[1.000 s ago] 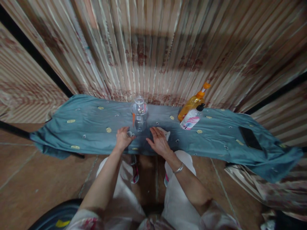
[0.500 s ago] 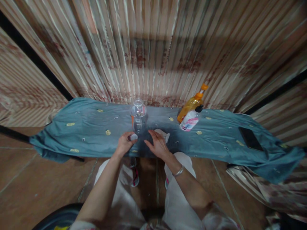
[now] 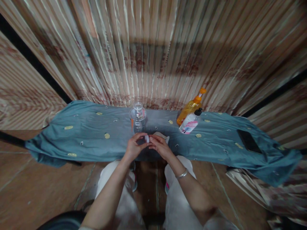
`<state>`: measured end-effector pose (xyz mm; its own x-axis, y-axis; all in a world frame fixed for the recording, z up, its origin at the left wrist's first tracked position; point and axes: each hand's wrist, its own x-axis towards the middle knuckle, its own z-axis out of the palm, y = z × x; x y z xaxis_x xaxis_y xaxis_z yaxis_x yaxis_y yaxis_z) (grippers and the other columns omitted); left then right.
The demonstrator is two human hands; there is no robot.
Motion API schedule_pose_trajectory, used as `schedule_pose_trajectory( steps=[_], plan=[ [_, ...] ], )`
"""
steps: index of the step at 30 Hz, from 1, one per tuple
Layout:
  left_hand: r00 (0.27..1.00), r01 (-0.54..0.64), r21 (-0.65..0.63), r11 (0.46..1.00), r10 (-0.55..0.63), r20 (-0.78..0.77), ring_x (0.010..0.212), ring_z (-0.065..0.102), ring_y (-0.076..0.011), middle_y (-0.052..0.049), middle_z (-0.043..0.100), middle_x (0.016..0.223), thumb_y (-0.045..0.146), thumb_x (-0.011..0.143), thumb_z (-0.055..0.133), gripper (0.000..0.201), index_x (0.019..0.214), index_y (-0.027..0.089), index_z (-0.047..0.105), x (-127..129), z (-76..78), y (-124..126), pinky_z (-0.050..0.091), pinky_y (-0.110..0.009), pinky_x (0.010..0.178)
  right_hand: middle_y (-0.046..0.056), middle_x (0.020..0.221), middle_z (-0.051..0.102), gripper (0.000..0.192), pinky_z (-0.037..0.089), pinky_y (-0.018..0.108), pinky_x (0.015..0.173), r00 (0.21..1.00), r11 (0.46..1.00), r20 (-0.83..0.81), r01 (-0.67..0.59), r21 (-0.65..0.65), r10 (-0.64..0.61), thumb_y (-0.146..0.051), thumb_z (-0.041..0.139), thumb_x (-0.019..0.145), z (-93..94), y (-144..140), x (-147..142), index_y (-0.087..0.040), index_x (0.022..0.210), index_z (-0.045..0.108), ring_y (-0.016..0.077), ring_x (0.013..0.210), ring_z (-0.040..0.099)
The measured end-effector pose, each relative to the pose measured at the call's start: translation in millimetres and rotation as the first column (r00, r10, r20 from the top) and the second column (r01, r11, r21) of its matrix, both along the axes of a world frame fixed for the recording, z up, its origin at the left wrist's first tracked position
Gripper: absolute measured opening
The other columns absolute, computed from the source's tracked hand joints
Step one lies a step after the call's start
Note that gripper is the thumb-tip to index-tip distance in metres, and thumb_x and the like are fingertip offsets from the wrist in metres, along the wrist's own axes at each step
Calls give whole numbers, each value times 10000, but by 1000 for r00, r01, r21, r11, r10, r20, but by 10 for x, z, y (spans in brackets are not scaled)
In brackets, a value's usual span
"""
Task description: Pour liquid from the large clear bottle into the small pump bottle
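In the middle of the cloth-covered bench, my left hand [image 3: 135, 146] pinches a small white cap [image 3: 147, 138] at its edge, the cap turned on its side. My right hand [image 3: 160, 145] meets it from the right, fingers drawn together with the tips against the cap. Just behind my hands stands a clear plastic bottle [image 3: 138, 118], upright, its mouth uncovered. A crumpled white piece [image 3: 167, 139], perhaps tissue or cloth, lies partly hidden behind my right hand.
An orange pump bottle [image 3: 187, 110] and a white-and-pink bottle with a black top [image 3: 190, 123] stand to the right. A dark phone [image 3: 248, 141] lies on the teal patterned cloth [image 3: 91, 127] farther right. A pleated curtain [image 3: 148, 54] hangs behind the bench.
My left hand has moved right with the white cap, turning it on its side. My right hand has come in toward it, its spread fingers closing at the cap.
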<state>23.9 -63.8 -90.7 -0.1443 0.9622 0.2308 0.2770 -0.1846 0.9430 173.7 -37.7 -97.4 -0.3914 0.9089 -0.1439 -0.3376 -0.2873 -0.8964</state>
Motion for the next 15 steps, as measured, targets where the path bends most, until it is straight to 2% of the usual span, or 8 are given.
schedule_pose_trajectory(
  steps=[4,8,12,15],
  plan=[
    [999,5,31,1000,-4,-47,988,643,-204,-57,697,1018,246,624,728,338,958,206,697,88,76,-14,532,-367,917,-25,730,720,440,543,170,552,999,999,-48,4,-42,-6,-463,860,526,59,5,16,-203,839,694,90,613,672],
    [992,-11,86,996,22,-126,1060,620,-212,-67,657,1134,248,646,721,442,1081,221,649,126,127,-23,529,-364,922,-8,742,732,402,566,216,647,998,1000,-62,-8,-26,7,-438,845,579,64,57,48,-192,855,688,109,652,689],
    [961,-119,199,973,164,-224,1079,607,-215,-88,622,1175,330,699,708,508,1173,212,570,89,144,-38,522,-372,930,8,800,744,430,577,347,796,995,999,-87,37,-7,-37,-425,855,566,78,107,82,-204,895,686,166,740,714],
    [916,-233,287,929,309,-257,1210,540,-257,-123,561,1280,413,699,714,668,1285,213,465,10,193,-48,468,-421,1016,19,872,749,422,545,415,896,993,997,-92,73,3,-73,-393,863,553,138,124,106,-216,897,694,206,837,719]
  ],
)
